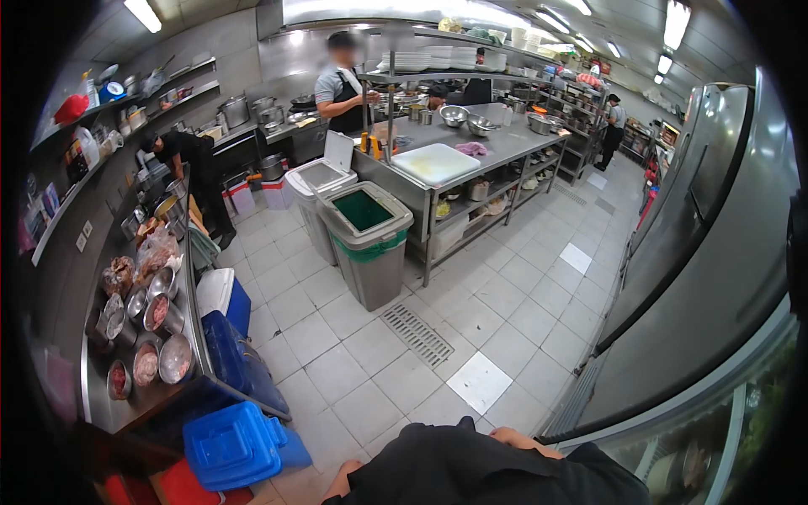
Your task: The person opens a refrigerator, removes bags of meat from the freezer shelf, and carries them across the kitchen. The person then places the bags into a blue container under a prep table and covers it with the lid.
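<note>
Probably stiff, slick and weighty if full, the blue box [231,446] by the steel table [151,400], nearest the left hand [343,478], is best gripped under both ends, though I can't tell how its fingers or the right hand's [513,438] are set

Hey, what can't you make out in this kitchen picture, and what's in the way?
All in the head view:
- Left hand and right hand: partly covered by black clothing; any grip is unclear.
- Blue lidded bin: its lid hides the inside.
- Green-lined bin: its bottom is too dark.
- Worker crouched behind the counter: mostly hidden by it.
- Far shelf items: too small.
</note>
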`<move>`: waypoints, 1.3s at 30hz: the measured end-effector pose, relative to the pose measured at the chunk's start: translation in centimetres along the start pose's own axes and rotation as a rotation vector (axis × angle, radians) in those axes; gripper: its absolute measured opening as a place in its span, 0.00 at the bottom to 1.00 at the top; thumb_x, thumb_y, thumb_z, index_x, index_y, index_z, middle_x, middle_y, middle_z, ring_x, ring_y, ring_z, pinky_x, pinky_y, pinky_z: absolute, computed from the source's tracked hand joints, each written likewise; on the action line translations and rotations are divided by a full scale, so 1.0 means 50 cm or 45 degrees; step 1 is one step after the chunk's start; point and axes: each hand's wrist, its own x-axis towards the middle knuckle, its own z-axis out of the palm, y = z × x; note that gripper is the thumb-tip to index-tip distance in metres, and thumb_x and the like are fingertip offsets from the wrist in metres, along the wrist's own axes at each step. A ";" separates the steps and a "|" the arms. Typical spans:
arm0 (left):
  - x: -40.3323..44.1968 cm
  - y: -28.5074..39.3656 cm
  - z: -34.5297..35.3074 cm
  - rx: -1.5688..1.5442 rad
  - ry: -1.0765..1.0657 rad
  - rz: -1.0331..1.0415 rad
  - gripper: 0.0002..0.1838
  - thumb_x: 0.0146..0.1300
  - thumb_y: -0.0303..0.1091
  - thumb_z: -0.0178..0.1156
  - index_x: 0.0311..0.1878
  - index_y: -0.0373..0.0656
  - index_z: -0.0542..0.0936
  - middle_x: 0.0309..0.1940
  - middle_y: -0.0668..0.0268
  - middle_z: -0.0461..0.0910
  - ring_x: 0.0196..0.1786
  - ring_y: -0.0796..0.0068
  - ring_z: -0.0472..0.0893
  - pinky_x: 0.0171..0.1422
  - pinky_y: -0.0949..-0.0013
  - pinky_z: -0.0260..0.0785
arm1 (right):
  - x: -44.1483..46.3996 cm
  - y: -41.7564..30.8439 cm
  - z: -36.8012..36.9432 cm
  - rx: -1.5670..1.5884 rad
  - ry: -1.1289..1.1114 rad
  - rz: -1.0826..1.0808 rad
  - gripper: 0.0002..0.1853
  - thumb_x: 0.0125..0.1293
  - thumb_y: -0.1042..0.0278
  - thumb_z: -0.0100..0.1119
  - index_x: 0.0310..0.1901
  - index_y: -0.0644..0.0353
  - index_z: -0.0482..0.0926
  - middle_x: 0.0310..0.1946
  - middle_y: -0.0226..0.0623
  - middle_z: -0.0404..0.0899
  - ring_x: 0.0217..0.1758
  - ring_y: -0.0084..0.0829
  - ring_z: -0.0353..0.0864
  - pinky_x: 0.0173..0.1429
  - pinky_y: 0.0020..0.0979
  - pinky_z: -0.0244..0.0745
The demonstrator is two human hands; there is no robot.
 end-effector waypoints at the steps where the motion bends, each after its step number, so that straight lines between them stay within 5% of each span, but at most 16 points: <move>1: -0.008 0.006 -0.002 -0.007 0.005 0.004 0.23 0.49 0.50 0.58 0.40 0.40 0.82 0.42 0.55 0.81 0.45 0.56 0.80 0.51 0.62 0.70 | 0.003 0.003 0.001 0.001 0.011 -0.045 0.28 0.48 0.41 0.60 0.45 0.53 0.82 0.41 0.39 0.82 0.43 0.34 0.81 0.49 0.36 0.73; 6: -0.034 0.031 -0.005 -0.046 0.019 0.017 0.21 0.50 0.48 0.58 0.40 0.39 0.81 0.40 0.55 0.81 0.43 0.57 0.80 0.49 0.62 0.71 | 0.027 0.015 0.001 -0.064 -0.060 -0.083 0.26 0.47 0.44 0.62 0.44 0.52 0.82 0.40 0.38 0.83 0.42 0.36 0.81 0.48 0.38 0.74; 11: -0.049 0.045 -0.002 -0.082 0.021 0.023 0.20 0.51 0.45 0.59 0.40 0.39 0.80 0.39 0.56 0.81 0.42 0.58 0.80 0.47 0.62 0.72 | 0.093 0.020 0.011 -0.555 0.082 -0.012 0.19 0.50 0.50 0.61 0.38 0.54 0.84 0.37 0.45 0.82 0.42 0.41 0.81 0.45 0.41 0.74; 15: -0.056 0.054 -0.005 -0.101 0.025 0.041 0.18 0.51 0.43 0.59 0.40 0.38 0.80 0.38 0.56 0.81 0.41 0.58 0.81 0.46 0.62 0.72 | 0.035 -0.019 -0.007 -0.366 0.117 -0.011 0.18 0.53 0.51 0.58 0.36 0.58 0.84 0.36 0.50 0.81 0.43 0.46 0.80 0.45 0.43 0.73; 18: -0.057 0.065 -0.006 -0.115 0.024 0.064 0.17 0.52 0.42 0.59 0.39 0.38 0.79 0.37 0.56 0.81 0.40 0.59 0.81 0.45 0.62 0.73 | 0.019 -0.028 -0.005 -0.357 0.404 0.021 0.19 0.55 0.52 0.56 0.35 0.61 0.83 0.35 0.50 0.81 0.39 0.44 0.82 0.45 0.42 0.74; 21: -0.053 0.083 -0.008 -0.147 0.025 0.085 0.16 0.52 0.40 0.59 0.39 0.38 0.79 0.36 0.57 0.81 0.39 0.59 0.81 0.44 0.62 0.73 | 0.019 -0.018 -0.006 -0.171 0.507 0.076 0.17 0.57 0.56 0.54 0.32 0.63 0.83 0.33 0.50 0.81 0.30 0.42 0.83 0.36 0.42 0.77; 26: -0.054 0.113 -0.019 -0.268 0.010 0.125 0.15 0.53 0.38 0.60 0.39 0.37 0.78 0.34 0.57 0.81 0.38 0.60 0.81 0.42 0.62 0.74 | 0.054 0.029 0.006 0.237 0.120 0.176 0.11 0.57 0.65 0.55 0.27 0.65 0.77 0.22 0.44 0.77 0.20 0.36 0.79 0.20 0.35 0.76; 31: -0.049 0.143 -0.040 -0.984 -0.205 -0.051 0.13 0.54 0.35 0.60 0.39 0.37 0.77 0.32 0.58 0.81 0.36 0.61 0.81 0.40 0.62 0.74 | 0.030 0.013 0.000 0.690 -0.033 0.430 0.07 0.55 0.69 0.55 0.24 0.62 0.72 0.18 0.39 0.72 0.17 0.34 0.74 0.21 0.33 0.76; 33: -0.065 0.156 -0.059 -1.194 -0.182 0.136 0.13 0.54 0.35 0.60 0.39 0.36 0.77 0.32 0.58 0.81 0.36 0.61 0.81 0.40 0.62 0.75 | 0.038 0.018 -0.003 0.803 -0.116 0.491 0.07 0.54 0.70 0.55 0.23 0.60 0.70 0.16 0.38 0.70 0.16 0.34 0.72 0.21 0.33 0.76; 34: -0.109 0.174 -0.083 -1.184 -0.085 0.472 0.11 0.55 0.32 0.60 0.39 0.37 0.76 0.29 0.59 0.80 0.33 0.63 0.81 0.37 0.63 0.75 | 0.056 0.025 -0.002 0.951 -0.119 0.506 0.06 0.54 0.71 0.54 0.23 0.59 0.69 0.15 0.36 0.68 0.14 0.32 0.70 0.21 0.33 0.75; 36: -0.195 0.264 -0.136 -1.291 -0.053 0.422 0.10 0.56 0.32 0.60 0.39 0.37 0.76 0.29 0.60 0.80 0.31 0.63 0.80 0.36 0.62 0.75 | 0.059 0.028 -0.001 1.110 -0.122 0.525 0.05 0.53 0.71 0.52 0.23 0.58 0.68 0.14 0.34 0.66 0.13 0.30 0.67 0.21 0.34 0.75; 38: -0.146 0.271 -0.144 -1.399 -0.016 0.371 0.10 0.57 0.32 0.59 0.39 0.37 0.76 0.28 0.60 0.79 0.30 0.63 0.80 0.35 0.61 0.75 | 0.047 0.012 -0.019 1.306 -0.039 0.463 0.04 0.52 0.72 0.52 0.24 0.59 0.67 0.13 0.35 0.64 0.13 0.32 0.68 0.21 0.36 0.76; 39: -0.040 0.249 -0.147 -1.444 -0.041 0.124 0.09 0.58 0.32 0.59 0.38 0.39 0.75 0.28 0.61 0.79 0.29 0.63 0.79 0.34 0.60 0.75 | 0.060 0.016 -0.026 1.452 -0.010 0.400 0.03 0.51 0.74 0.51 0.25 0.60 0.67 0.13 0.38 0.66 0.14 0.35 0.69 0.23 0.38 0.76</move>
